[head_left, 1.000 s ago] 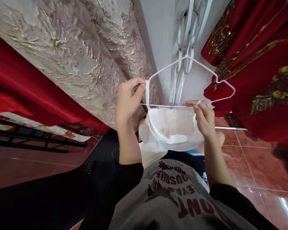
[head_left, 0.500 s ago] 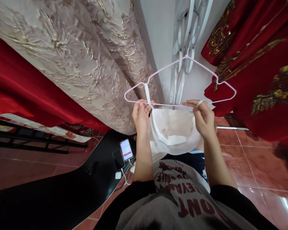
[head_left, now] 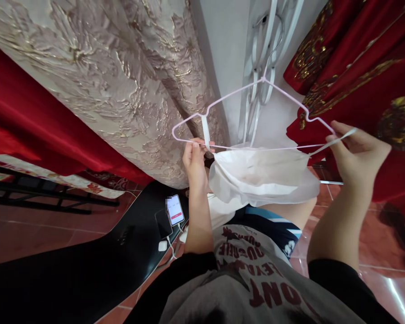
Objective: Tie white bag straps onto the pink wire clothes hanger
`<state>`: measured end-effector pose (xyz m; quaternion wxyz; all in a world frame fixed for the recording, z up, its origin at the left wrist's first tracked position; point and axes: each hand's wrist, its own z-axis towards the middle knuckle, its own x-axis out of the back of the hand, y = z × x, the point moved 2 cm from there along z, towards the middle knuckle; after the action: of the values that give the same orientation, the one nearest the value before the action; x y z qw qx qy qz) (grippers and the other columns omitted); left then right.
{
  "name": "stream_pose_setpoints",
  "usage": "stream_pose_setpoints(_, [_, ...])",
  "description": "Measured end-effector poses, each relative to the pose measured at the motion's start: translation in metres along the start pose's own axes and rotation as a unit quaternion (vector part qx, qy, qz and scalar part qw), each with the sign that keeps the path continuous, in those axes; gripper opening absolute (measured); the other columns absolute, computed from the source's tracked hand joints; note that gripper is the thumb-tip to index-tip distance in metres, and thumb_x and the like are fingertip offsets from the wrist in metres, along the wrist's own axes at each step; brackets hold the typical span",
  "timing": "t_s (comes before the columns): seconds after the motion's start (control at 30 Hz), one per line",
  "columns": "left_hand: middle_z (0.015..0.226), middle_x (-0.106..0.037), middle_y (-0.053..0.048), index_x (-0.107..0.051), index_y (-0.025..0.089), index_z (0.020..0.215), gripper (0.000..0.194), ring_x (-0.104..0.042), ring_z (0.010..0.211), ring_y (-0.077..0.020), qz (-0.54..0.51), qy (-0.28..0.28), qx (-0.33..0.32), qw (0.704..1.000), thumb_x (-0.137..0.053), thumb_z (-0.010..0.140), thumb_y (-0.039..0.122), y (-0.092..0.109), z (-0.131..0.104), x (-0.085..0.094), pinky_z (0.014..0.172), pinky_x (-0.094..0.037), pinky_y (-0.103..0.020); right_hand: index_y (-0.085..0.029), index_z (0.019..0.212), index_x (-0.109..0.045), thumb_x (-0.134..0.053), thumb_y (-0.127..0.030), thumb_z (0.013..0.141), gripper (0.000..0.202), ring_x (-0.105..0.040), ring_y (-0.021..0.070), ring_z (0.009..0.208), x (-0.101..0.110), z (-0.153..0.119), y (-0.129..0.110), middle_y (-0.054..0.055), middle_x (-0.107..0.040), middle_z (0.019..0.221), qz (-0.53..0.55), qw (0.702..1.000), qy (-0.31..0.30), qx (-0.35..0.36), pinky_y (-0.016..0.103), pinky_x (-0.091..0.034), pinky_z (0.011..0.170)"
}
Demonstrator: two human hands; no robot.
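Observation:
A pink hanger hangs by its metal hook from a white rack. One strap of a white garment loops over the hanger's left shoulder notch. My left hand is closed round the left part of the bottom bar, beside that strap. Out at the hanger's right end, my right hand has the other strap stretched over its fingers, with the fingertips at the hanger's corner. The garment's body hangs below the bar, above my lap.
A beige embossed cloth hangs at the left, with red cloth beyond it. Red garments with gold trim hang at the right. Two phones, one lit, and charging cables lie on a black surface at the lower left.
My right hand has moved right from the bottom bar to the hanger's right end, drawing the strap outward. The garment has spread wider to the right. My left hand stays nearly in place.

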<state>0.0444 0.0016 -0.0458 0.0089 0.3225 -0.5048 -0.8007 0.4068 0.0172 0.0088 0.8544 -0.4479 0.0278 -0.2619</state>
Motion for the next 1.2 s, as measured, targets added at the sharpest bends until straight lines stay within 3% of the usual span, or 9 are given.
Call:
stream_pose_setpoints(0.13, [0.079,-0.075,-0.003,-0.060,0.021,0.086,0.036,-0.067,0.065,-0.0125,0.006,0.012,0.025,1.000,-0.075,0.098,0.052,0.000,0.000,-0.002,0.073,-0.056,-0.026,-0.032,0.100,-0.086,-0.089,-0.030,0.085,0.015,-0.079,0.0247,0.094,-0.012,0.020,-0.015,0.004,-0.084,0.100,-0.032,0.995,-0.093,-0.004,0.050,-0.066,0.095])
stream_pose_setpoints(0.33, [0.080,-0.077,-0.003,-0.061,0.021,0.086,0.035,-0.065,0.062,-0.0113,0.002,-0.001,0.051,0.999,-0.076,0.098,0.050,0.000,-0.001,0.000,0.072,-0.056,-0.025,-0.038,0.094,-0.078,-0.091,-0.032,0.083,0.018,-0.071,0.0266,0.090,-0.040,0.027,-0.045,0.005,-0.077,0.096,-0.033,0.988,-0.140,0.048,0.057,-0.062,0.096])
stream_pose_setpoints(0.5, [0.084,-0.079,-0.003,-0.065,0.022,0.089,0.032,-0.067,0.066,-0.0119,-0.006,-0.009,0.030,0.999,-0.074,0.099,0.050,-0.002,-0.005,0.001,0.072,-0.056,-0.024,-0.028,0.111,-0.074,-0.079,-0.031,0.087,0.025,-0.070,0.0299,0.110,-0.059,0.011,-0.055,0.009,-0.073,0.110,-0.044,0.965,-0.031,0.258,0.056,-0.060,0.096])
stream_pose_setpoints(0.57, [0.085,-0.079,-0.004,-0.066,0.022,0.090,0.031,-0.067,0.066,-0.0122,-0.001,-0.017,0.019,1.000,-0.073,0.100,0.050,-0.004,-0.005,0.001,0.070,-0.056,-0.024,-0.028,0.113,-0.074,-0.069,-0.028,0.093,0.020,-0.070,0.0300,0.113,-0.070,-0.003,-0.058,0.008,-0.074,0.110,-0.011,0.949,-0.026,0.313,0.056,-0.057,0.101])
stream_pose_setpoints(0.7, [0.090,-0.082,-0.005,-0.068,0.022,0.093,0.030,-0.071,0.069,-0.0133,0.011,-0.024,0.013,1.000,-0.072,0.101,0.051,-0.010,-0.007,0.003,0.073,-0.058,-0.026,-0.029,0.119,-0.074,-0.062,-0.027,0.099,0.023,-0.074,0.0271,0.109,-0.105,-0.037,-0.045,0.005,-0.079,0.114,-0.025,0.938,-0.245,0.245,0.051,-0.057,0.099])
stream_pose_setpoints(0.77, [0.095,-0.083,-0.006,-0.071,0.022,0.098,0.031,-0.077,0.078,-0.0158,0.031,-0.034,0.022,0.999,-0.071,0.101,0.053,-0.011,-0.009,0.006,0.083,-0.062,-0.030,-0.028,0.124,-0.073,-0.063,-0.030,0.100,0.027,-0.074,0.0276,0.106,-0.117,-0.052,-0.031,0.005,-0.081,0.114,-0.085,0.927,-0.293,0.216,0.050,-0.055,0.098])
stream_pose_setpoints(0.97, [0.102,-0.084,-0.010,-0.081,0.022,0.104,0.038,-0.080,0.104,-0.0252,0.143,-0.156,0.080,0.974,-0.072,0.099,0.059,0.012,-0.020,0.015,0.105,-0.059,-0.041,-0.031,0.120,-0.074,-0.059,-0.030,0.104,0.023,-0.073,0.0243,0.103,-0.116,-0.073,-0.013,0.002,-0.082,0.112,-0.100,0.959,-0.171,0.205,0.050,-0.047,0.105])
stream_pose_setpoints(1.1, [0.106,-0.084,-0.010,-0.085,0.024,0.104,0.035,-0.077,0.108,-0.0257,0.207,-0.218,0.084,0.950,-0.073,0.099,0.056,0.046,-0.027,0.011,0.104,-0.057,-0.040,-0.031,0.110,-0.075,-0.059,-0.028,0.103,0.018,-0.072,0.0229,0.100,-0.115,-0.073,-0.016,0.000,-0.081,0.104,-0.079,0.966,-0.164,0.182,0.051,-0.043,0.112])
stream_pose_setpoints(1.2, [0.105,-0.082,-0.010,-0.086,0.024,0.111,0.033,-0.074,0.103,-0.0247,0.171,-0.224,0.086,0.956,-0.073,0.100,0.053,0.068,-0.022,0.001,0.093,-0.058,-0.037,-0.031,0.112,-0.073,-0.060,-0.027,0.102,0.017,-0.072,0.0224,0.100,-0.116,-0.072,-0.017,0.000,-0.081,0.106,-0.068,0.965,-0.174,0.184,0.051,-0.043,0.113])
